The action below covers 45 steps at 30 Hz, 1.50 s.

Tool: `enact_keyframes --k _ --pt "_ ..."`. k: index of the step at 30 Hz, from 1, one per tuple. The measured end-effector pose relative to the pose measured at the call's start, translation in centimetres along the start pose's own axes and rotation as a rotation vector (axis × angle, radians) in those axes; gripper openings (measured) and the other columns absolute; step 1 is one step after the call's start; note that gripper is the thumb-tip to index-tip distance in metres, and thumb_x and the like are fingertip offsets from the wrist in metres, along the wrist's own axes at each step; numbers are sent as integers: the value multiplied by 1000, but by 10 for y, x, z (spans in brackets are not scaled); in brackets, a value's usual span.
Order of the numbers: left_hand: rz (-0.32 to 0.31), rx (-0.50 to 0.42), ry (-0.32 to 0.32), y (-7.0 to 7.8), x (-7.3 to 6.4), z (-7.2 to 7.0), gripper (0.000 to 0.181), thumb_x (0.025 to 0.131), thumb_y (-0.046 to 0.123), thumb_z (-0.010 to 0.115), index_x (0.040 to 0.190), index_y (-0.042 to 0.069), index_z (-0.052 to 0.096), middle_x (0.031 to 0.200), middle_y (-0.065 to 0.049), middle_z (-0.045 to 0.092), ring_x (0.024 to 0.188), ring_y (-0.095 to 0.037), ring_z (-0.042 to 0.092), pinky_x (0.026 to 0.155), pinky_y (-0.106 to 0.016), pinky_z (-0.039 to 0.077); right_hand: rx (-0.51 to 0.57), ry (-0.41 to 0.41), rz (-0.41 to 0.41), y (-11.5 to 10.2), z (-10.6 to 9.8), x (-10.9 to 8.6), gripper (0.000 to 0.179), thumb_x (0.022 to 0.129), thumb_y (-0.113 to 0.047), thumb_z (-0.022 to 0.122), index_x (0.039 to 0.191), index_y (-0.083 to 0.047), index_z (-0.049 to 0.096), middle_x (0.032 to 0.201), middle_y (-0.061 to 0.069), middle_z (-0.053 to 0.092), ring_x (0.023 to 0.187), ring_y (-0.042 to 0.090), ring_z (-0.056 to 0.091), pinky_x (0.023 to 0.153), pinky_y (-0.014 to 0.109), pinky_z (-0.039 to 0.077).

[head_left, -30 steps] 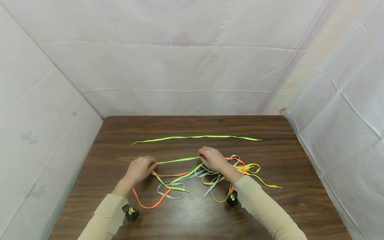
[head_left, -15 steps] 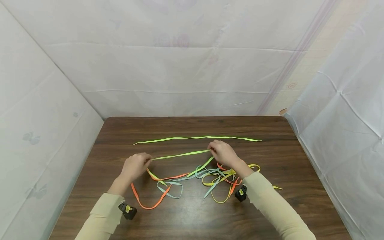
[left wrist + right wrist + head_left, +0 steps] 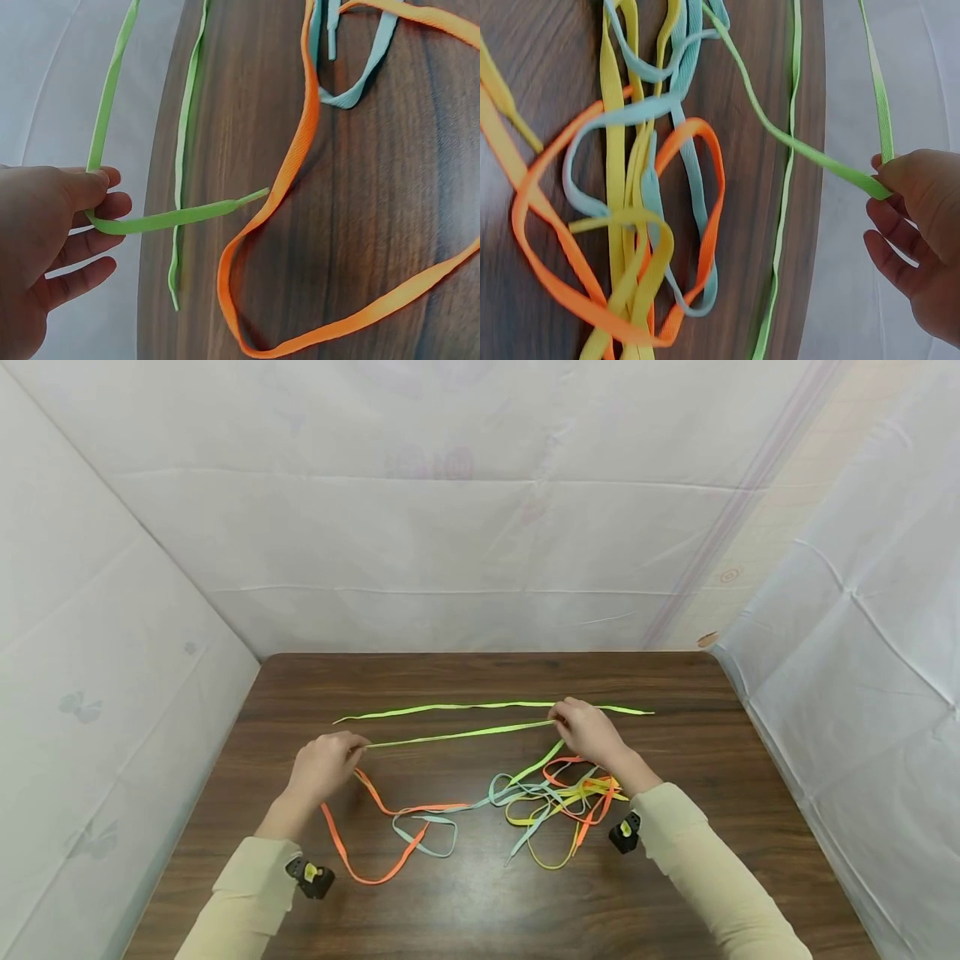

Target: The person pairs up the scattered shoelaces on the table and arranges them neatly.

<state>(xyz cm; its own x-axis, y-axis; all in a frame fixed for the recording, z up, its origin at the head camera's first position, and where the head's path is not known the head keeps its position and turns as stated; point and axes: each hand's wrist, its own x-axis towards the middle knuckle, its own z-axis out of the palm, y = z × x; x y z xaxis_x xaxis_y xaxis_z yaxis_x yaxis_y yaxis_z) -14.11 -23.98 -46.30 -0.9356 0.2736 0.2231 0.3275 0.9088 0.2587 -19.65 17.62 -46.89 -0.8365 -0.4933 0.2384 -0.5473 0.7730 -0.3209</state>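
Observation:
A bright green shoelace stretches between both hands above the table. Near one end, the left hand pinches it between thumb and forefinger; the tipped tail hangs free in the left wrist view. Farther along, the right hand pinches it too, and from there the rest slants down to the pile. A second green shoelace lies nearly straight across the table behind the held one. An orange shoelace curves on the table below the left hand. Orange, yellow and light blue laces lie tangled below the right hand.
The dark wood-grain table carries all the laces. Pale cloth walls close in its back and both sides. A black wrist camera sits on the left sleeve cuff, and another camera on the right cuff.
Both hands have moved apart and farther from the person, lifting the green shoelace. The right hand has slid right along it, drawing more of it from the pile; the span between the hands is longer.

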Motion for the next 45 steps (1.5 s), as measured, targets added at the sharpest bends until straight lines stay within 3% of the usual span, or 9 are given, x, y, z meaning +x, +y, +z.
enact_keyframes --k 7,13,28,39,45 --pt "-40 15 -21 -7 2 -8 14 85 13 65 96 8 71 93 -11 69 57 -15 58 42 -27 38 -33 46 10 13 -12 -3 11 87 -4 58 96 -5 65 82 6 58 63 13 48 56 27 41" --pt "-31 20 -11 -16 2 -9 13 85 12 65 95 7 71 95 -14 69 59 -20 62 42 -28 39 -48 69 24 24 -20 -7 10 86 -4 60 94 -4 65 82 7 59 65 17 52 56 30 43" --pt "-76 20 -3 -31 7 -17 16 87 8 60 99 3 69 98 -19 67 59 -21 60 42 -30 40 -92 73 49 48 -33 -16 8 87 -3 58 93 -1 64 81 9 58 67 20 53 58 34 45" --pt "-152 14 -20 -44 10 -20 21 90 5 50 104 3 66 103 -21 65 48 -16 45 37 -28 30 -133 55 120 65 -37 -28 6 87 -3 58 91 -3 61 81 9 59 70 23 55 60 37 46" --pt "-171 -1 -15 -51 11 -16 22 91 6 47 103 4 66 99 -20 66 42 -12 37 36 -26 27 -139 88 105 74 -37 -33 8 84 1 57 91 -2 60 81 11 58 70 25 56 60 39 46"
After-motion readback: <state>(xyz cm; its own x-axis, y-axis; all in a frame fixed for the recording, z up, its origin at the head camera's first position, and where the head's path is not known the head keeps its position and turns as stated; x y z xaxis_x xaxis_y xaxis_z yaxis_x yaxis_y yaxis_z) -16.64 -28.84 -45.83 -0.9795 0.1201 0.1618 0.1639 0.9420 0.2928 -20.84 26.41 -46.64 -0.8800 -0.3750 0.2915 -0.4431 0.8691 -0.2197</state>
